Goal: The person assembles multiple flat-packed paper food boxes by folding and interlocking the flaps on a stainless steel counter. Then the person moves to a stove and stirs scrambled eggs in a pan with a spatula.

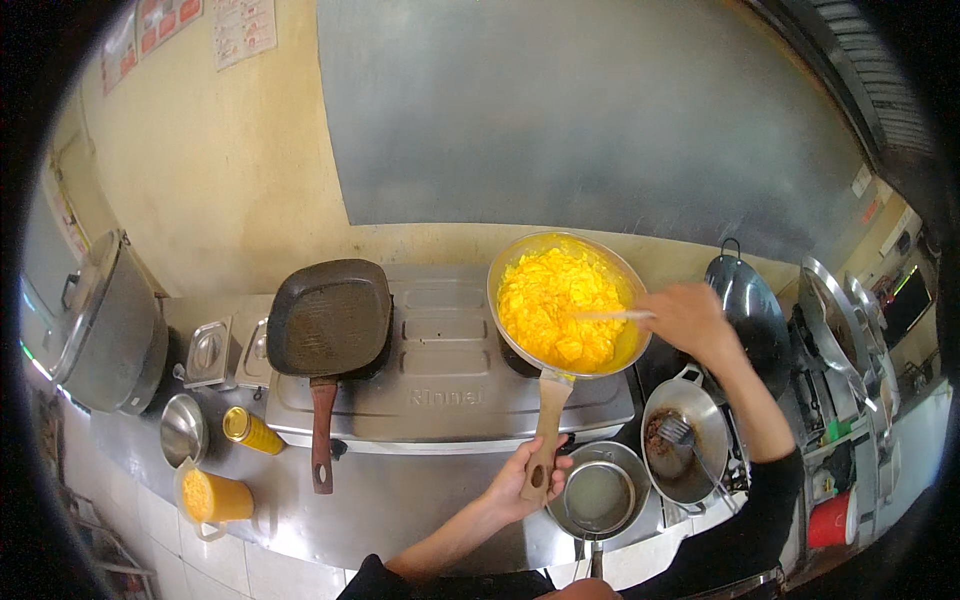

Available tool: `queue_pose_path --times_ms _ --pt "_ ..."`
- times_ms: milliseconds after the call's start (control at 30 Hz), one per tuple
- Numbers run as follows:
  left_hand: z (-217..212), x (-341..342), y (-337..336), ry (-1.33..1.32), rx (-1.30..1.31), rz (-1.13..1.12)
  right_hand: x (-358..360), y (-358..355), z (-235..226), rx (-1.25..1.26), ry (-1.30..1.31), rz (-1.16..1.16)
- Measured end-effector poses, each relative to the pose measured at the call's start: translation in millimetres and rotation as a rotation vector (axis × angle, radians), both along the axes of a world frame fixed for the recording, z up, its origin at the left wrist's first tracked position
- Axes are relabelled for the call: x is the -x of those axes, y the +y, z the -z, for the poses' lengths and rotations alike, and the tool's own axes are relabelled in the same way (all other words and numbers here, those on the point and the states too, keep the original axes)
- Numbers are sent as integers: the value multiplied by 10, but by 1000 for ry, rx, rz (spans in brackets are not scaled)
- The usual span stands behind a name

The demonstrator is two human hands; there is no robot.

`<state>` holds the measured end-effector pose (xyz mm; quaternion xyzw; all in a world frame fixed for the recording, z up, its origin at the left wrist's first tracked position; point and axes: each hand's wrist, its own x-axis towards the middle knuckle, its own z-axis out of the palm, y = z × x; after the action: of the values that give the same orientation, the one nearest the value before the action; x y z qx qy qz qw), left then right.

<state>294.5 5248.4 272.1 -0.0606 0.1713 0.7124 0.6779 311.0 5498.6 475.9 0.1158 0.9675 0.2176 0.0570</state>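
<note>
A round frying pan (640, 290) full of yellow scrambled eggs (560, 300) sits on the right burner of the steel gas stove (440, 370). My left hand (515, 485) is closed around the pan's light wooden handle (550, 420). Above the pan's right side, my right hand (690, 320) grips a pale, slim utensil (615, 315) by its end. Its other end reaches into the eggs, so I cannot make out its kind. On the left burner stands a dark square grill pan (330, 320) with a brown handle, untouched.
Right of my left hand stand a pot with a strainer (600, 495) and a two-handled pot (685, 440) holding brown food and a slotted turner (677, 432). A dark wok (745, 310) leans behind. At left are a jug (215, 495), a yellow-lidded jar (252, 430), a steel bowl (184, 428) and a large pot (120, 340).
</note>
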Motion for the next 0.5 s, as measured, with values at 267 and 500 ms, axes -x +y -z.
queue_pose_path --times_ms 267,500 --pt "-63 -100 31 -28 -27 -22 74 -614 860 120 52 -44" --pt "-99 -154 27 24 1 -104 849 145 1065 136 349 52"
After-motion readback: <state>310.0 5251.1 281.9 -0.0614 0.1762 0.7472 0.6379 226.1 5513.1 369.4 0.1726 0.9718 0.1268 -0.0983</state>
